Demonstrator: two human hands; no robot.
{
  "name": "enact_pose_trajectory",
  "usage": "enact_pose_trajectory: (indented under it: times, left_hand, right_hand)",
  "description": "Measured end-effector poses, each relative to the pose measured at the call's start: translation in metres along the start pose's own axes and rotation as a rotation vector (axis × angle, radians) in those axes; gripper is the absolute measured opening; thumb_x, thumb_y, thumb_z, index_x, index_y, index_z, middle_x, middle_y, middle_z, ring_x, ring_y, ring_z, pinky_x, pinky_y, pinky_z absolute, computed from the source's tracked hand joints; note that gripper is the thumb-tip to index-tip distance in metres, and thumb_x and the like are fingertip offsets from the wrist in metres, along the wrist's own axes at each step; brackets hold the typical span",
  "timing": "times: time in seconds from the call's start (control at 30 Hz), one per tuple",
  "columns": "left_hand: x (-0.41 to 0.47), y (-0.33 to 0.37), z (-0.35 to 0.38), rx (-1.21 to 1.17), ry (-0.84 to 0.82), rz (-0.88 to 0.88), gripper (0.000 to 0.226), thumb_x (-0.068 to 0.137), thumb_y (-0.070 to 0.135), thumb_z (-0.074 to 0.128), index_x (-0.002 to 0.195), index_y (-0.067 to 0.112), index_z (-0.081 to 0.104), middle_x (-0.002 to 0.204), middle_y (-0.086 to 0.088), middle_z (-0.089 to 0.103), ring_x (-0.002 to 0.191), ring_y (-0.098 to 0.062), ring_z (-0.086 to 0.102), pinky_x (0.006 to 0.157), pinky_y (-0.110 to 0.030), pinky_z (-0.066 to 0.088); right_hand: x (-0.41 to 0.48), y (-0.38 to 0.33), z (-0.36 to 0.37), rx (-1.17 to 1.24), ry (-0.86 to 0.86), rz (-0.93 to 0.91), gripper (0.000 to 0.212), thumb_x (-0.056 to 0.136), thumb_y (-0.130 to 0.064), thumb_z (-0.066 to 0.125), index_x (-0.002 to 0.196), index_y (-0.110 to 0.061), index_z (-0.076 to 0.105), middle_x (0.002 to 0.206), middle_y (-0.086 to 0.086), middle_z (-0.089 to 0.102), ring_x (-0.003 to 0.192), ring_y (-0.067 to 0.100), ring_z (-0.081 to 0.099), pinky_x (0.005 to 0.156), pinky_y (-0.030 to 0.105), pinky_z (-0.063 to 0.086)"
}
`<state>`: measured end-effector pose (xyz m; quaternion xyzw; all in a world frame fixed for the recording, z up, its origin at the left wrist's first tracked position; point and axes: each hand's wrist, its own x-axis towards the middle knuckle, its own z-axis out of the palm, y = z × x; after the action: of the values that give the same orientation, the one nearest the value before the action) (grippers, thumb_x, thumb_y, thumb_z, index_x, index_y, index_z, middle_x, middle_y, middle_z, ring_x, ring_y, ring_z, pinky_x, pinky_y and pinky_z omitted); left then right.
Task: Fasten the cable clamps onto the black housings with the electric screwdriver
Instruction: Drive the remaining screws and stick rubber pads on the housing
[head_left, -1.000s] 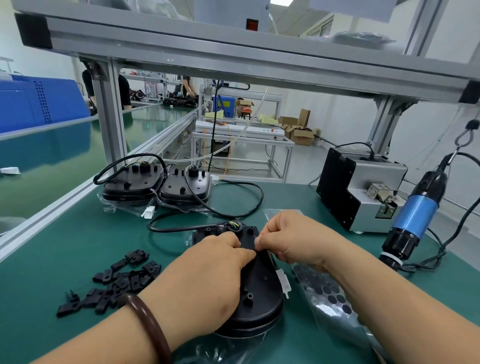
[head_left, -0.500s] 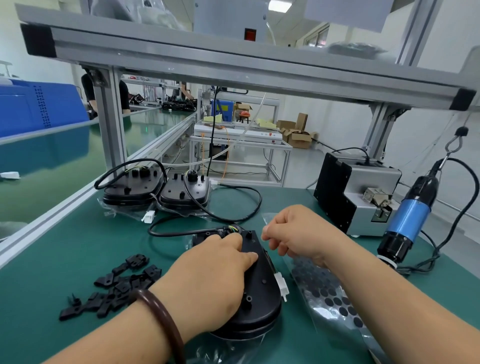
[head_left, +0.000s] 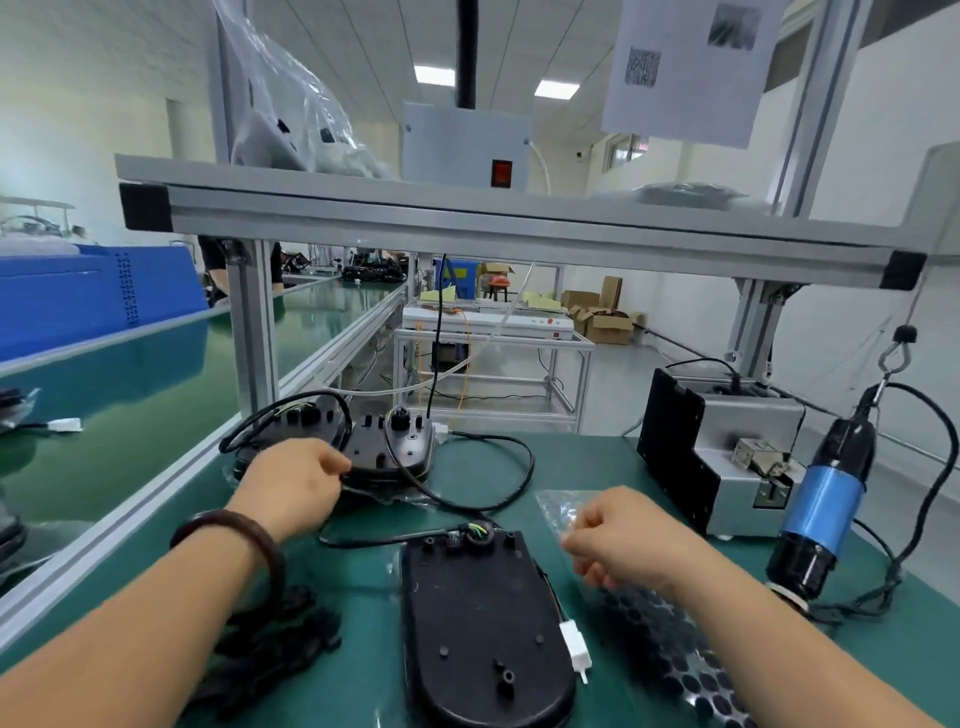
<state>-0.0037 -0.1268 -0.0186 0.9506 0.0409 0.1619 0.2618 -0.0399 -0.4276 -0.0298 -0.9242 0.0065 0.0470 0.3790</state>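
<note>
Bare green table mat (head_left: 582, 457) lies open just right of centre, bounded on its left by a looped black cable (head_left: 531, 462). The grey-and-black metal feeder box (head_left: 727, 457) and the hanging blue-and-black electric screwdriver (head_left: 823, 499) block the right edge. A black oval plastic housing (head_left: 483, 623) fills lower centre, between a pile of black plastic clamps (head_left: 280, 644) at lower left and a sheet of black round pads (head_left: 660, 639) at lower right. A grey aluminium shelf beam (head_left: 467, 223) limits headroom above.

Green bench (head_left: 587, 462): black housings (head_left: 483, 623), clamps (head_left: 280, 639), feeder box (head_left: 727, 457), dotted sheet (head_left: 660, 649).
</note>
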Motion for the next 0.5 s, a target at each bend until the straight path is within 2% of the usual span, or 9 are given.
enact_pose_trajectory:
  times: [0.07,0.13,0.2,0.3,0.4,0.43,0.5]
  left_hand:
    - [0.013,-0.007,0.013,0.168,-0.119,0.002,0.024,0.09,0.017,0.055,0.107,0.02,0.072,0.116,0.003,0.068,0.108,-0.016,0.061,0.094,-0.023,0.043]
    - [0.021,-0.008,0.026,0.301,-0.208,0.04,0.024,0.091,0.027,0.057,0.109,0.019,0.071,0.116,0.004,0.068,0.108,-0.016,0.06,0.09,-0.021,0.043]
    - [0.027,-0.007,0.034,0.389,-0.268,0.041,0.029,0.09,0.031,0.059,0.113,0.015,0.066,0.118,0.001,0.065,0.109,-0.017,0.059,0.09,-0.023,0.044]
    - [0.029,-0.006,0.041,0.45,-0.301,0.009,0.031,0.089,0.016,0.054,0.119,0.011,0.053,0.121,-0.006,0.06,0.11,-0.022,0.057,0.09,-0.027,0.047]
    - [0.029,-0.002,0.035,0.403,-0.284,-0.006,0.03,0.088,0.008,0.047,0.117,0.009,0.055,0.118,-0.009,0.061,0.107,-0.024,0.058,0.088,-0.028,0.047]
    - [0.029,0.0,0.028,0.361,-0.28,-0.011,0.026,0.088,0.008,0.048,0.111,0.008,0.061,0.112,-0.009,0.064,0.101,-0.023,0.06,0.083,-0.028,0.048]
    - [0.03,0.005,0.007,0.188,-0.275,-0.049,0.017,0.084,0.008,0.05,0.088,0.007,0.066,0.09,-0.009,0.065,0.079,-0.022,0.058,0.068,-0.027,0.045]
  right_hand:
    - [-0.001,-0.001,0.013,-0.218,-0.076,-0.021,0.034,0.085,-0.025,0.062,0.054,-0.014,0.054,0.05,0.003,0.057,0.046,0.017,0.048,0.049,0.022,0.041]
    - [0.0,-0.002,0.023,-0.444,-0.054,-0.075,0.04,0.082,-0.03,0.059,0.051,-0.013,0.042,0.047,0.001,0.041,0.049,0.019,0.036,0.046,0.027,0.031]
    - [0.001,-0.003,0.027,-0.531,-0.024,-0.1,0.042,0.082,-0.031,0.058,0.052,-0.013,0.036,0.05,0.002,0.034,0.052,0.021,0.032,0.047,0.03,0.027]
    - [-0.001,-0.007,0.028,-0.516,-0.052,-0.101,0.039,0.08,-0.024,0.056,0.052,-0.017,0.03,0.046,0.0,0.029,0.048,0.017,0.027,0.042,0.028,0.022]
    - [-0.002,-0.008,0.025,-0.395,0.0,-0.073,0.038,0.075,-0.017,0.054,0.05,-0.018,0.025,0.036,-0.001,0.024,0.039,0.012,0.02,0.036,0.024,0.016]
    - [-0.001,-0.008,0.022,-0.348,0.036,-0.059,0.035,0.074,-0.015,0.054,0.05,-0.017,0.028,0.039,-0.003,0.027,0.043,0.014,0.022,0.038,0.025,0.018]
    - [-0.001,-0.007,0.013,-0.202,0.106,-0.026,0.024,0.072,-0.013,0.056,0.049,-0.014,0.049,0.048,0.002,0.042,0.047,0.017,0.032,0.045,0.022,0.024]
